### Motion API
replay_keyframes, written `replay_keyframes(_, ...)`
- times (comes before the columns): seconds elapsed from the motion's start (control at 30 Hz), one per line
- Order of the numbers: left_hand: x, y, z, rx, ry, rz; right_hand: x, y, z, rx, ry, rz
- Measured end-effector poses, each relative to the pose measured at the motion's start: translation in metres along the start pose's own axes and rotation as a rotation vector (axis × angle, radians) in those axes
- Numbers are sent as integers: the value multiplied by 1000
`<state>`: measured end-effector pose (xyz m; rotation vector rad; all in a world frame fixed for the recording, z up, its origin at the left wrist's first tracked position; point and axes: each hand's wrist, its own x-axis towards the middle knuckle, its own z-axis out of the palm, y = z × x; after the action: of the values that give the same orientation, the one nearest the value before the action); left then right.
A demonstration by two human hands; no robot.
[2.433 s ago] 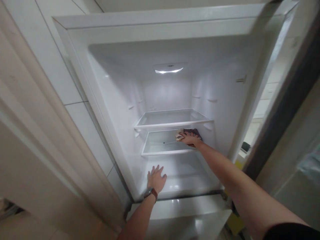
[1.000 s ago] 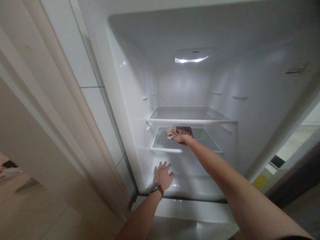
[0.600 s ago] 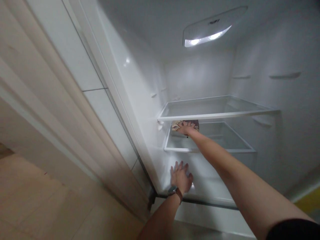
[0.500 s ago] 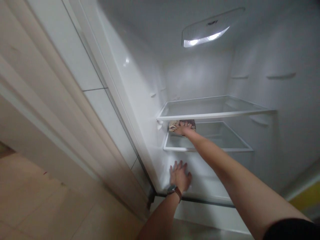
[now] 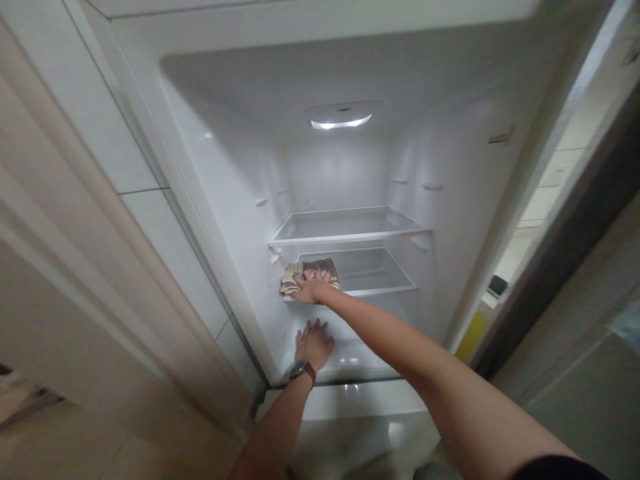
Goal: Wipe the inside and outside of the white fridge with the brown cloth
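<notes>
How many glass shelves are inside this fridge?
2. The upper shelf sits below the lamp; the lower shelf is beneath it, its left part covered by the patterned cloth under the right hand.

Head view, forward and down, into fridge (image 5: 210,200)

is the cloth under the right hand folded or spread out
Folded: the cloth forms a small, compact pad under the right hand, with what look like stacked layers along its left edge.

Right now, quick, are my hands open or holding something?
Left hand: open and spread, no object visible in it.
Right hand: open, spread over the folded patterned cloth.
</notes>
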<state>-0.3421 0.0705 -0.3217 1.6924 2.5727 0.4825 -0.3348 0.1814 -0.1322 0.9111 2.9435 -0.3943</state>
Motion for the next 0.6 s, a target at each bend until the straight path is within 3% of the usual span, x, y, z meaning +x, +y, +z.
replay_keyframes(0.23,0,1,-3,18,-21,15,-33,2,8,-72,93,-52)
replay_keyframes(0.37,1,0,-3,48,-6,35,-39,3,17,-132,208,-94)
replay_keyframes(0.47,1,-2,-1,40,4,34,-39,7,19,-157,222,-120)
replay_keyframes(0.6,1,1,-3,34,5,26,-49,14,17,-168,306,-277)
